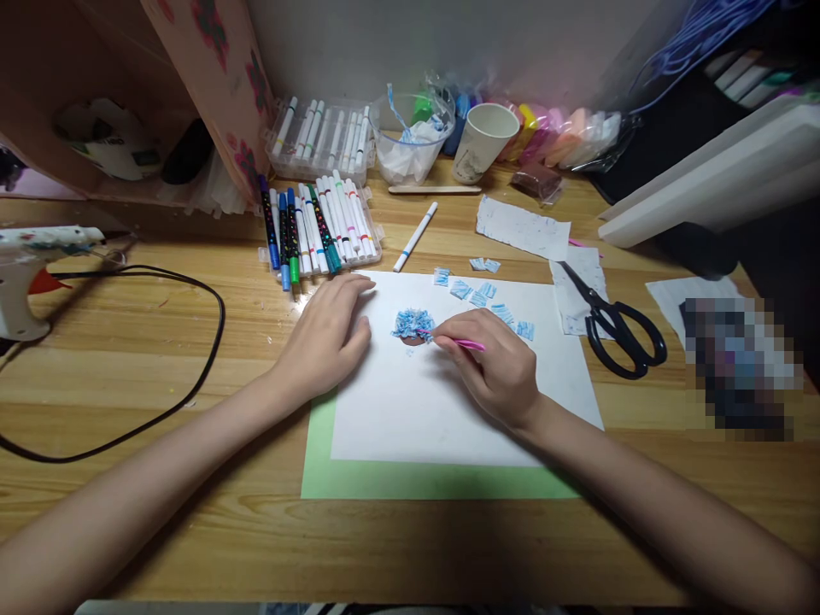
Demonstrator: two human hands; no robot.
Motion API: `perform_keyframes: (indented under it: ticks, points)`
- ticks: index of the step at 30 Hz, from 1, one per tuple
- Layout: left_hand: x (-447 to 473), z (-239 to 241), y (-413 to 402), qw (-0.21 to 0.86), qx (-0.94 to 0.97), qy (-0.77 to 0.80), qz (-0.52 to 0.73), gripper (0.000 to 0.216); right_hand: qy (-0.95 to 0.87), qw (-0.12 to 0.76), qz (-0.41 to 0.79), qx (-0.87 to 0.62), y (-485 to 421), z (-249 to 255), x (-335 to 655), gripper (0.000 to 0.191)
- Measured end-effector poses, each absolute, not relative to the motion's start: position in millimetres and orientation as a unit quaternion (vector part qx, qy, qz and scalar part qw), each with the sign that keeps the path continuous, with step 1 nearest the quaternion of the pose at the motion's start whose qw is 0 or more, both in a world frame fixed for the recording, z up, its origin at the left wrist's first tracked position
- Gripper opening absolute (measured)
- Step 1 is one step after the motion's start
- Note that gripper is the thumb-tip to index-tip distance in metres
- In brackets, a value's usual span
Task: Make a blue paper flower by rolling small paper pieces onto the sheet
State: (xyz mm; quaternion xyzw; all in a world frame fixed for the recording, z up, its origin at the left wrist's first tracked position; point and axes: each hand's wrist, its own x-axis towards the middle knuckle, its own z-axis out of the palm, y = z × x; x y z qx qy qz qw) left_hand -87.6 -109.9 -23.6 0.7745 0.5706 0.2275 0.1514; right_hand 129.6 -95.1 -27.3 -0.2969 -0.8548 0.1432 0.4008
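Clock hours are from the middle of the white sheet (416, 418). Toward nine to ten o'clock, the left hand (326, 337) lies palm down across the sheet's edge, its grip relaxed and holding nothing. At ten o'clock sits the blue frilly tuft (413, 322) on its brown base (413, 340); it looks feather-light, soft and easily crushed, so best held by the base. The pink tool (472, 344) seems light, stiff, perhaps slippery; the right hand (493, 363) pinches it pencil-fashion, tip at the tuft. Toward one o'clock, blue-streaked paper squares (503, 315) look flimsy, best lifted by an edge.
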Motion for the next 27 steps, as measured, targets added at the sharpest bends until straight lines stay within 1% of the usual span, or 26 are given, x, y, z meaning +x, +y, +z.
perform_keyframes:
  ticks: [2,6,12,19,24,27]
  points:
    - [-90,-29,-109,0.134,0.789,0.566,0.199,0.04,-0.854,0.4,0.14,-0.3,-95,-29,130,0.01]
    - [-91,-34,-105,0.097,0.803,0.566,0.16,0.046,-0.869,0.389,0.112,-0.286,-95,-31,132,0.014]
    - [-91,-34,-102,0.083,0.814,0.556,0.146,0.047,-0.903,0.348,0.042,-0.246,-96,-27,131,0.013]
    - [-92,-34,-103,0.076,0.814,0.557,0.145,0.046,-0.863,0.389,0.067,-0.316,-90,-23,128,0.006]
    - [-91,-34,-102,0.073,0.813,0.559,0.146,0.046,-0.85,0.405,0.001,-0.336,-81,-22,121,0.017]
    - [-91,-34,-102,0.072,0.813,0.558,0.146,0.046,-0.849,0.402,-0.027,-0.342,-78,-20,118,0.02]
